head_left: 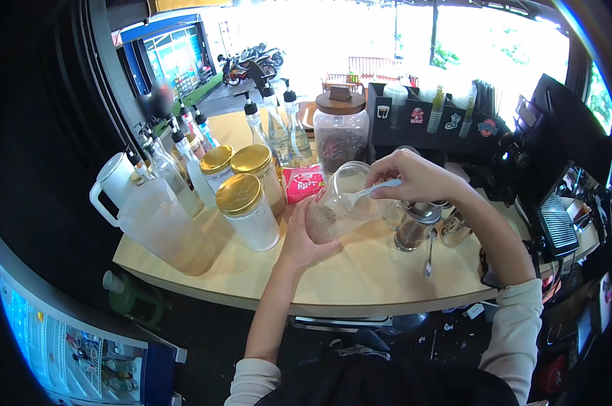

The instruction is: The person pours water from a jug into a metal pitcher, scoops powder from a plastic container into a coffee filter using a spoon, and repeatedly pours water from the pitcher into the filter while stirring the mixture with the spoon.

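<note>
The clear jar tilts over the counter, between packet and press; it looks light and stiff, maybe slick, best cupped low round its body. The left hand is wrapped there, while the right hand pinches the spoon at its mouth. Gold-lidded jars stand left, a wood-lidded one behind

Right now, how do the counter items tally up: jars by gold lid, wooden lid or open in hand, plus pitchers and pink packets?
Gold-lidded jars: 3
Wooden-lidded jar: 1
Open jar in the left hand: 1
Pitchers: 2
Pink packet: 1
Total: 8
</note>
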